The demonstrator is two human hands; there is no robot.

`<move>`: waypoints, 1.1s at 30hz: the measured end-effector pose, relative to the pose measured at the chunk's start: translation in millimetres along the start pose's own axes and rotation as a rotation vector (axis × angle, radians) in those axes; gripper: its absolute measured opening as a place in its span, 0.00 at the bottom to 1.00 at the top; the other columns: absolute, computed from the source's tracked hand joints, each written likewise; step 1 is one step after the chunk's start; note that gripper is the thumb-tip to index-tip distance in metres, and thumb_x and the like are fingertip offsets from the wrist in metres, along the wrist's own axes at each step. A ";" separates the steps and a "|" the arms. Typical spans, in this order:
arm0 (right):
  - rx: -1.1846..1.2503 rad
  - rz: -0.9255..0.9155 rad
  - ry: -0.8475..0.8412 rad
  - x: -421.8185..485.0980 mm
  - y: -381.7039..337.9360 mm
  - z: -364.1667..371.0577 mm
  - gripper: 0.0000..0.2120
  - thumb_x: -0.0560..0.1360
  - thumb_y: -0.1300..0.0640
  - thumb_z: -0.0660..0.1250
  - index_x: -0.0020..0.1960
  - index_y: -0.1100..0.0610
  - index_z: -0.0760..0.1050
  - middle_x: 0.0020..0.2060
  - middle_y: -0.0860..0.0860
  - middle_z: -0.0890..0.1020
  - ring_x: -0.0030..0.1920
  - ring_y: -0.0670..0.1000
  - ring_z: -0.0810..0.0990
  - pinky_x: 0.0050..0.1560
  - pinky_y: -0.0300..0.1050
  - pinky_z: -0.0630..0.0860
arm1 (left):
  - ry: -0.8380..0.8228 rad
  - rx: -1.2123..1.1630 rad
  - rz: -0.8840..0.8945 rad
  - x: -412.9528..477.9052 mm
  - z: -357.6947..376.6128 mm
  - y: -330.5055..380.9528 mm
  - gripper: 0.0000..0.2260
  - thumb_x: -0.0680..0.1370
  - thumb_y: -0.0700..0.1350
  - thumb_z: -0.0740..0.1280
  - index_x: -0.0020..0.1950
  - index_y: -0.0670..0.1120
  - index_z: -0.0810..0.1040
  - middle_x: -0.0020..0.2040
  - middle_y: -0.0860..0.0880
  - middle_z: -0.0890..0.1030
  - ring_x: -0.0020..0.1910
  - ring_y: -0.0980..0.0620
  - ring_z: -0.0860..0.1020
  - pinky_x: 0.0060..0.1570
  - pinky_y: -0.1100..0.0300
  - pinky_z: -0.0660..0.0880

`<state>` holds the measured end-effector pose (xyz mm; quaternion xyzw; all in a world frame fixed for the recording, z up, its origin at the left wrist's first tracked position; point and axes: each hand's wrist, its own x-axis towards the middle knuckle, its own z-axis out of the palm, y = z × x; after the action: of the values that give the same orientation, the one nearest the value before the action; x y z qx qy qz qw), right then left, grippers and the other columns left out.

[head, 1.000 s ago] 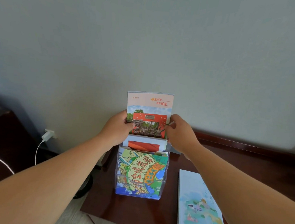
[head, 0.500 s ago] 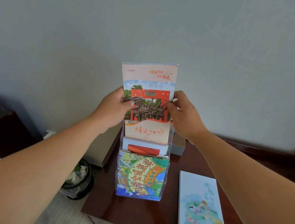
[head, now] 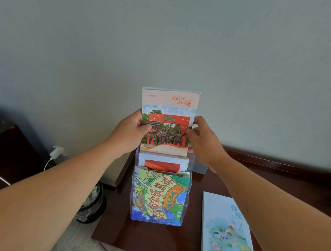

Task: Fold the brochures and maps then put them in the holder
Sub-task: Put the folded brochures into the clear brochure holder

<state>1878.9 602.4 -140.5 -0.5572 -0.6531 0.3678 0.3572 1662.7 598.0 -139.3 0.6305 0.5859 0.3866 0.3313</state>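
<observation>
A tall brochure with a red gate photo stands upright, its lower edge inside the back tier of the clear plastic holder. My left hand pinches its left edge and my right hand pinches its right edge. The middle tier holds a white brochure with a red patch. In the front tier sits a colourful cartoon map. A pale blue brochure lies flat on the table to the right of the holder, under my right forearm.
The holder stands near the left edge of a dark wooden table against the wall. A small grey box sits behind the holder. On the floor to the left are a wastebin and a plugged-in white charger.
The red gate brochure was lifted out of the back tier, then came back down; its bottom text is now mostly hidden behind the middle brochure. Both hands kept their grip on its edges.
</observation>
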 end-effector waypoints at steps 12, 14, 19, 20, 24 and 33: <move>-0.210 0.073 0.052 -2.4 32.2 15.0 0.14 0.80 0.58 0.62 0.65 0.53 0.73 0.61 0.49 0.80 0.44 0.46 0.76 0.36 0.33 0.71 | -0.092 0.146 -0.171 -12.4 19.5 -22.2 0.12 0.77 0.39 0.67 0.46 0.58 0.79 0.45 0.51 0.84 0.47 0.45 0.83 0.50 0.45 0.79; -0.214 0.069 0.051 -3.5 32.3 14.7 0.16 0.80 0.59 0.63 0.67 0.53 0.72 0.62 0.49 0.80 0.48 0.48 0.77 0.43 0.37 0.74 | -0.103 0.161 -0.178 -13.1 20.1 -21.6 0.10 0.77 0.40 0.65 0.49 0.54 0.80 0.46 0.49 0.85 0.47 0.41 0.83 0.49 0.43 0.79; -0.254 0.075 -0.017 -9.5 33.1 14.4 0.16 0.79 0.60 0.63 0.66 0.54 0.73 0.61 0.50 0.80 0.57 0.53 0.79 0.55 0.50 0.79 | -0.047 0.203 -0.129 -8.5 18.9 -14.0 0.17 0.78 0.39 0.62 0.65 0.52 0.76 0.59 0.52 0.81 0.49 0.50 0.80 0.44 0.54 0.78; -0.248 0.079 -0.009 -10.4 33.2 14.2 0.16 0.79 0.60 0.63 0.66 0.53 0.74 0.60 0.49 0.81 0.55 0.52 0.79 0.54 0.49 0.79 | -0.049 0.210 -0.118 -7.7 18.8 -14.4 0.18 0.78 0.39 0.63 0.66 0.51 0.75 0.62 0.51 0.80 0.50 0.51 0.78 0.42 0.59 0.76; -0.274 0.070 0.055 -10.7 32.7 13.5 0.09 0.79 0.57 0.62 0.58 0.53 0.74 0.52 0.50 0.81 0.43 0.48 0.78 0.45 0.47 0.77 | -0.080 0.240 -0.117 -8.7 19.3 -20.8 0.18 0.78 0.38 0.63 0.68 0.49 0.75 0.64 0.49 0.80 0.54 0.50 0.78 0.41 0.62 0.73; -0.310 0.063 0.074 -10.6 34.1 18.5 0.09 0.81 0.56 0.60 0.57 0.56 0.76 0.53 0.51 0.82 0.44 0.52 0.80 0.38 0.40 0.75 | -0.041 0.258 -0.144 -8.9 18.7 -28.2 0.16 0.79 0.40 0.62 0.66 0.49 0.75 0.64 0.48 0.79 0.54 0.50 0.76 0.41 0.63 0.72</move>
<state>1879.8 594.1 -179.8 -0.6388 -0.6708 0.2529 0.2791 1665.3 592.5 -173.8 0.6320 0.6674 0.2703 0.2865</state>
